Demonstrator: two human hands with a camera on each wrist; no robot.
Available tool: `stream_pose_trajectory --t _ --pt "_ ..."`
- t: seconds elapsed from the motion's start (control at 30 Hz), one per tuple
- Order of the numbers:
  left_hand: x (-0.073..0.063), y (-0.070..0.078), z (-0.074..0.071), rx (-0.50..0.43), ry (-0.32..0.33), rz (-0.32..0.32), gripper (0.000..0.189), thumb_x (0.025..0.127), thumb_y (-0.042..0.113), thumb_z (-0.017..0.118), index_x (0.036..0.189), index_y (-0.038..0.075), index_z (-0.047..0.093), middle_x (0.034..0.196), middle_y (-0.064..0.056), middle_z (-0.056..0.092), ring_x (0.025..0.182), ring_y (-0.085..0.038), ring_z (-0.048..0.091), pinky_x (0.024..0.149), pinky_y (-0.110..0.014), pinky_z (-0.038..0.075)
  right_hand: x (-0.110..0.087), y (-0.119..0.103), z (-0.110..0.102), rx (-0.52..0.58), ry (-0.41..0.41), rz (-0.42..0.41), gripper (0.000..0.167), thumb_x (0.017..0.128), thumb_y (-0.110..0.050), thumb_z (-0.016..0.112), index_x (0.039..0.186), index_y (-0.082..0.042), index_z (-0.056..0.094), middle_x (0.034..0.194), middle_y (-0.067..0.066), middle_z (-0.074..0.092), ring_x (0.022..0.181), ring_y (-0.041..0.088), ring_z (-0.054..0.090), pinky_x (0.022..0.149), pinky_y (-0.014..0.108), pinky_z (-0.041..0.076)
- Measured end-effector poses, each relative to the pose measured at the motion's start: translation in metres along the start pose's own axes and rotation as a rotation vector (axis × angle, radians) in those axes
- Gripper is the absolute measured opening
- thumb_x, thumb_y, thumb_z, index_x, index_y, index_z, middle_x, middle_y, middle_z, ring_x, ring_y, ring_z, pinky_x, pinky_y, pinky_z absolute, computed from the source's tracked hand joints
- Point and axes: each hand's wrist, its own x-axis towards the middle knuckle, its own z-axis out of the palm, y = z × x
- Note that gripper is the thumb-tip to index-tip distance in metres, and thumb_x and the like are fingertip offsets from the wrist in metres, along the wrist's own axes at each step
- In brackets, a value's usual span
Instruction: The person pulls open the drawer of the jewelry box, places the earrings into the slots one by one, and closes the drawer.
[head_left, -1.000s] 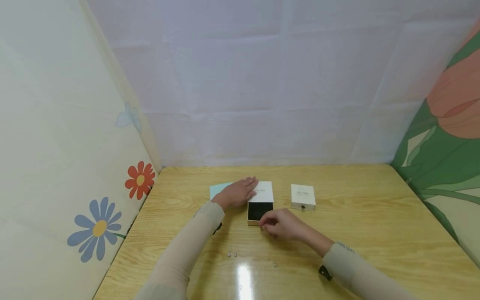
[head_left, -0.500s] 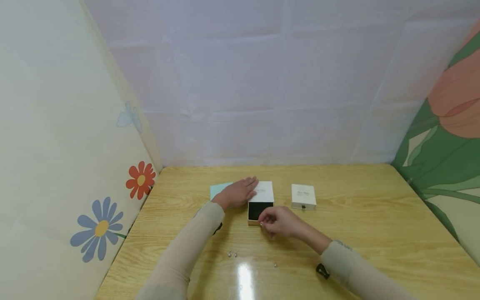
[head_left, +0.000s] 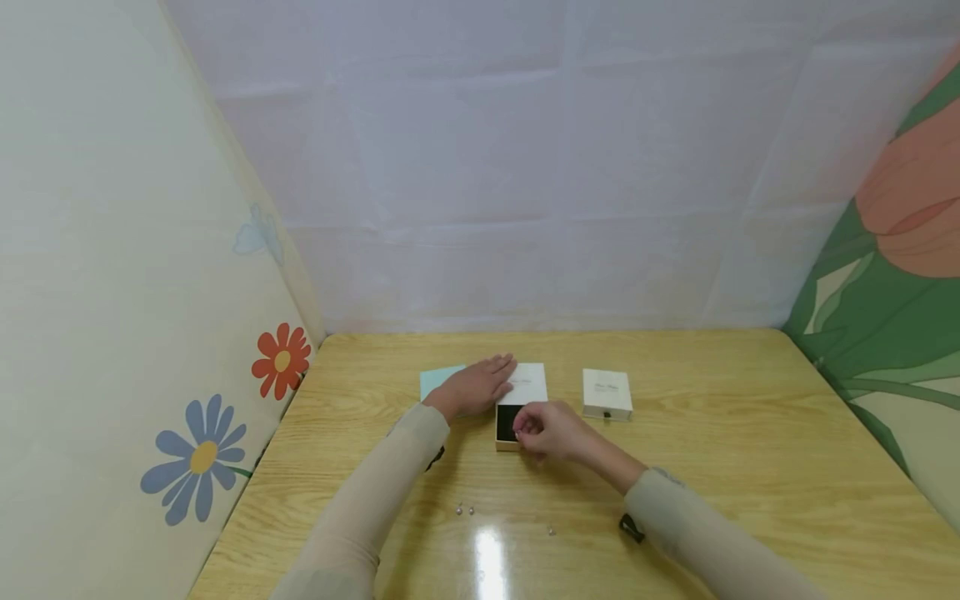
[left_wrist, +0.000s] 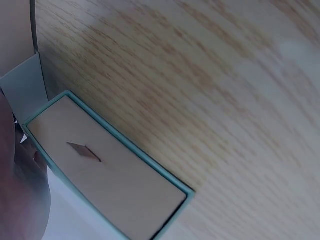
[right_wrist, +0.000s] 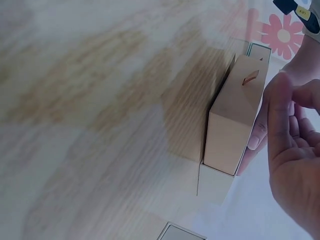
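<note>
Right hand [head_left: 553,431] pinches what seems a small earring [head_left: 517,434] at the pulled-out drawer [head_left: 507,446]; left hand [head_left: 477,387], fingers straight, rests on its white sleeve [head_left: 529,383]. I judge this is the placing step; next move calls for gentle lowering and release.

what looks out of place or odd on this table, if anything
Two small shiny pieces lie loose on the table, unboxed, with another piece to their right, seemingly left out. The middle box has its drawer pulled out, but with the left hand at its edge that looks deliberate. Nothing looks spilled or damaged.
</note>
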Motion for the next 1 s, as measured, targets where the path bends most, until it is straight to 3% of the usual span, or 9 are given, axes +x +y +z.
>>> stream_pose_trajectory --t 0.27,0.5,0.77,1.0 --pt "-0.001 0.0 -0.001 -0.019 0.01 0.007 0.059 0.113 0.039 0.022 0.163 0.009 0.015 0.17 -0.007 0.013 0.156 -0.025 0.013 0.127 -0.036 0.016 0.008 0.001 0.002 -0.021 0.021 0.013 0.013 0.085 0.005 0.068 0.096 -0.001 0.067 0.078 0.002 0.066 0.058 0.016 0.064 0.051 0.028 0.058" --pt "-0.001 0.0 0.0 -0.016 0.008 0.003 0.059 0.113 0.039 0.021 0.163 0.009 0.014 0.17 -0.006 0.011 0.157 -0.025 0.013 0.127 -0.036 0.016 0.016 0.004 0.005 -0.102 0.069 0.036 0.011 0.085 0.0 0.068 0.094 -0.006 0.068 0.077 0.0 0.065 0.055 0.012 0.062 0.049 0.024 0.054" --pt "-0.001 0.001 0.001 -0.019 0.004 -0.008 0.059 0.113 0.04 0.02 0.164 0.011 0.012 0.17 -0.005 0.01 0.157 -0.025 0.012 0.127 -0.035 0.015 0.022 0.006 0.004 -0.244 0.113 -0.071 0.009 0.083 -0.001 0.069 0.09 -0.006 0.072 0.078 -0.003 0.067 0.071 0.007 0.059 0.065 0.021 0.053" --pt "-0.001 0.001 0.0 -0.028 0.003 -0.003 0.058 0.113 0.039 0.02 0.164 0.011 0.012 0.17 -0.006 0.011 0.156 -0.025 0.013 0.127 -0.036 0.015 0.026 0.007 0.007 -0.287 0.103 -0.056 0.01 0.086 -0.001 0.07 0.094 -0.005 0.075 0.081 -0.001 0.072 0.074 0.008 0.064 0.07 0.023 0.056"
